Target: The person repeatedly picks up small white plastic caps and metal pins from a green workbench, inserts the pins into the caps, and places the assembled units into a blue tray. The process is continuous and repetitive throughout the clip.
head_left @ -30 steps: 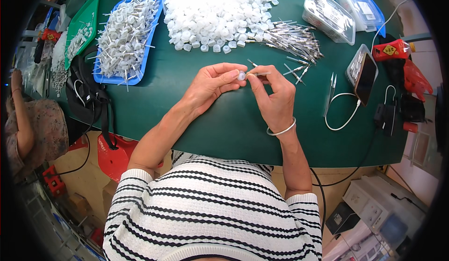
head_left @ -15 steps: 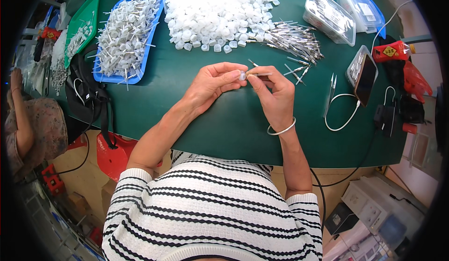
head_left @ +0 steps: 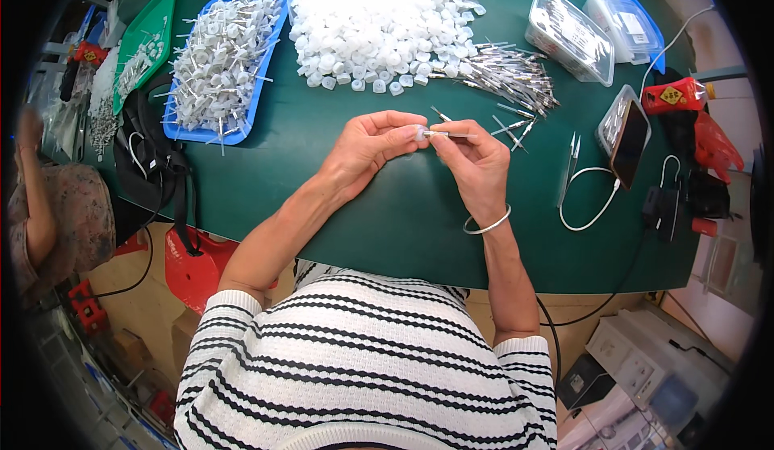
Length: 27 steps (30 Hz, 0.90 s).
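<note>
Between thumb and fingers, my left hand [head_left: 377,145] pinches a small white plastic cap [head_left: 420,133]. My right hand [head_left: 472,158], with a bracelet at its wrist, grips a thin metal pin [head_left: 451,135] that lies level, its left end at the cap. Fingertips hide how far the pin goes into the cap. Beyond my hands spreads a big heap of white caps [head_left: 379,22]. To its right lies a pile of metal pins [head_left: 512,77], with several loose pins [head_left: 516,126] nearer my right hand. A blue tray [head_left: 171,130] on the left holds many caps with pins in them.
The green table [head_left: 363,240] carries a clear box of pins [head_left: 568,35] at the far right. Nearer are tweezers [head_left: 569,168], a phone [head_left: 629,145] with a white cable, and a red bottle [head_left: 676,95]. A green tray [head_left: 165,27] and black bag [head_left: 145,152] lie left, near another person [head_left: 64,216].
The pin in my right hand now lines up straight with the cap, and my right fingers have shifted slightly. My left hand keeps its hold. The other person's hand at left is blurred.
</note>
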Available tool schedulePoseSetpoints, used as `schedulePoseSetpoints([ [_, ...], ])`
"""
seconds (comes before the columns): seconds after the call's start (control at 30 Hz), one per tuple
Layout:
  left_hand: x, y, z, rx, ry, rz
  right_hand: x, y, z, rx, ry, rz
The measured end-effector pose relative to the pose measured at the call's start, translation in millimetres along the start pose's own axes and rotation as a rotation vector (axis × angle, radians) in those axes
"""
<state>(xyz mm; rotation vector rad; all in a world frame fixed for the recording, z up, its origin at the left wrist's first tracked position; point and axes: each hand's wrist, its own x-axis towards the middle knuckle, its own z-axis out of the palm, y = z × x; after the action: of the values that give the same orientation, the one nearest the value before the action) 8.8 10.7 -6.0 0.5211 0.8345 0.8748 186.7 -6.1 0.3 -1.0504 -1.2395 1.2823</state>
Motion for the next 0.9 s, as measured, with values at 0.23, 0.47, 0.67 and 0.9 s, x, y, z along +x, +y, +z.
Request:
schedulePoseSetpoints([
  [0.23,-0.5,-0.5,1.7,-0.001,0.025,0.024,-0.8,-4.7,-0.9,-0.043,0.000,0.007],
  [0.47,-0.9,-0.3,2.5,0.012,0.044,0.031,-2.3,-1.5,5.2,-0.028,0.053,-0.009],
  [0.67,-1.2,0.9,1.9,-0.006,0.057,0.055,-2.9,3.4,3.2,-0.099,0.046,-0.006],
  [0.9,-1.3,-0.6,2.2,-0.014,0.022,0.082,-1.2,2.0,6.0,-0.137,0.069,-0.052],
])
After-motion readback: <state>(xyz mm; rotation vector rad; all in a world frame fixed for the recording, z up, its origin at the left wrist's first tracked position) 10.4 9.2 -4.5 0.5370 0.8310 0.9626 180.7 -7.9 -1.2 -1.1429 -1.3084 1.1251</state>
